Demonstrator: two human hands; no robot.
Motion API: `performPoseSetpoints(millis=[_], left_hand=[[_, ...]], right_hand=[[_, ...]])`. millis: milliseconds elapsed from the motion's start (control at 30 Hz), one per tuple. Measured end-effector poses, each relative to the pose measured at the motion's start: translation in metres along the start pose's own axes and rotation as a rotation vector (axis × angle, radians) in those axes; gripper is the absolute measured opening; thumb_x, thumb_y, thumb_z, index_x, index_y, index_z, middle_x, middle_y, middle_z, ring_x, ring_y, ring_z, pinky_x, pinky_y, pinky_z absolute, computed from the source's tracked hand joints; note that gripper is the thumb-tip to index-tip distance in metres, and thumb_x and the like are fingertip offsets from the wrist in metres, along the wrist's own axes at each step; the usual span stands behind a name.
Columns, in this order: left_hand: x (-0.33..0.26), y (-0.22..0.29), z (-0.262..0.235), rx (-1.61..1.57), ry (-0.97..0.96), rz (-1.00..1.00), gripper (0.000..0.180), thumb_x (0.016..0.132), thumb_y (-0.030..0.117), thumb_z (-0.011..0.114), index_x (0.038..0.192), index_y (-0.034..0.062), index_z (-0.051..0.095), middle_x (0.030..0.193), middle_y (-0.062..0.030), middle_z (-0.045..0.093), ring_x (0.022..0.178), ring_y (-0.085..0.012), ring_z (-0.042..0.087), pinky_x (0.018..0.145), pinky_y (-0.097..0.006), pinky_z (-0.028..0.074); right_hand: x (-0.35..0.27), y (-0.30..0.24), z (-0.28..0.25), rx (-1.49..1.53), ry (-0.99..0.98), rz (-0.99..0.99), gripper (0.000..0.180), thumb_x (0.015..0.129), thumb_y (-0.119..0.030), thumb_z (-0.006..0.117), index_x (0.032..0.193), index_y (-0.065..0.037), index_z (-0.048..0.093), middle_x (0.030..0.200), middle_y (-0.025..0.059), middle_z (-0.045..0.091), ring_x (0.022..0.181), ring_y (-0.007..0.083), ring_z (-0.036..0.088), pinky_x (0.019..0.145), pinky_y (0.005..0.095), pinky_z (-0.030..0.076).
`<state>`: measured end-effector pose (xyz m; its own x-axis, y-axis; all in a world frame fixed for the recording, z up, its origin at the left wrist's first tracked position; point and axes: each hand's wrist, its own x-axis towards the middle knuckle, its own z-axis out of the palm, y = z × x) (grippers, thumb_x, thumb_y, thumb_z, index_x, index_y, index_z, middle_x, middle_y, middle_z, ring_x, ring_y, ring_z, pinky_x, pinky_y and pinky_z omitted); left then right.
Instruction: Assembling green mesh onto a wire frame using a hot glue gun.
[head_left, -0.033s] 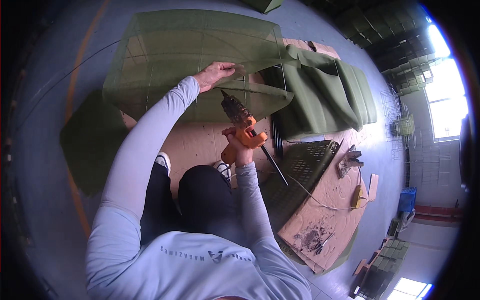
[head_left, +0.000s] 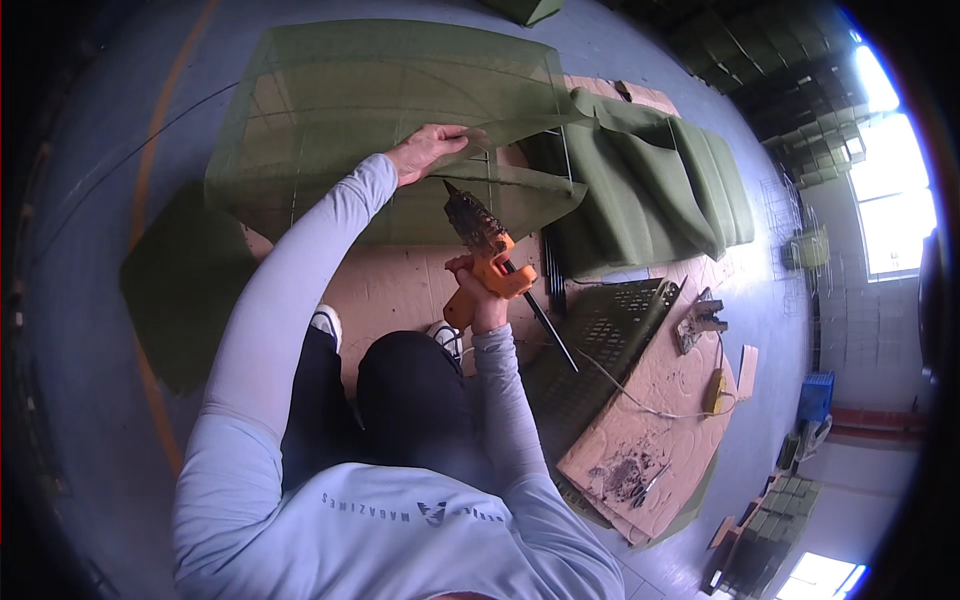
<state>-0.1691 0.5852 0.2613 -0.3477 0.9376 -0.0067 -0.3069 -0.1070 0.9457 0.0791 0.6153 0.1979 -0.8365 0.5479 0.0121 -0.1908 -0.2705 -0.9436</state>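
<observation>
My left hand reaches forward and pinches the edge of a thin green fabric stretched over a wire frame on the floor. My right hand grips an orange glue gun with a dark, crusted barrel. The barrel's tip points up and away, just below my left hand and close to the fabric edge. A black cord trails from the gun toward the right. My dark trousers and white shoes show below the hands.
Brown cardboard covers the floor under the frame. Folded green padded covers lie to the right. A green perforated panel, a second cardboard sheet with dark residue, a white cable, a small tool and a blue crate sit further right.
</observation>
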Motion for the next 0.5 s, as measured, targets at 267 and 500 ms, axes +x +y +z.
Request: performPoseSetpoints(millis=[267, 500], left_hand=[[-0.011, -0.01, -0.035, 0.167, 0.31, -0.018, 0.06, 0.083, 0.026, 0.057, 0.128, -0.0052, 0.032, 0.128, -0.0113, 0.041, 0.122, -0.0174, 0.032, 0.102, -0.029, 0.02], [0.004, -0.024, -0.034, 0.127, 0.243, 0.029, 0.042, 0.083, 0.023, 0.058, 0.117, 0.0006, 0.047, 0.113, -0.0029, 0.052, 0.107, -0.0099, 0.043, 0.096, -0.023, 0.027]], right_hand=[[-0.051, -0.08, -0.078, 0.342, 0.416, -0.171, 0.034, 0.08, -0.012, 0.055, 0.11, 0.002, 0.045, 0.095, 0.0129, 0.059, 0.092, 0.0242, 0.057, 0.086, 0.0346, 0.044], [-0.085, -0.155, -0.31, 0.359, 0.879, -0.436, 0.035, 0.084, -0.032, 0.055, 0.104, -0.004, 0.051, 0.093, 0.0111, 0.06, 0.079, 0.0226, 0.061, 0.072, 0.0339, 0.051]])
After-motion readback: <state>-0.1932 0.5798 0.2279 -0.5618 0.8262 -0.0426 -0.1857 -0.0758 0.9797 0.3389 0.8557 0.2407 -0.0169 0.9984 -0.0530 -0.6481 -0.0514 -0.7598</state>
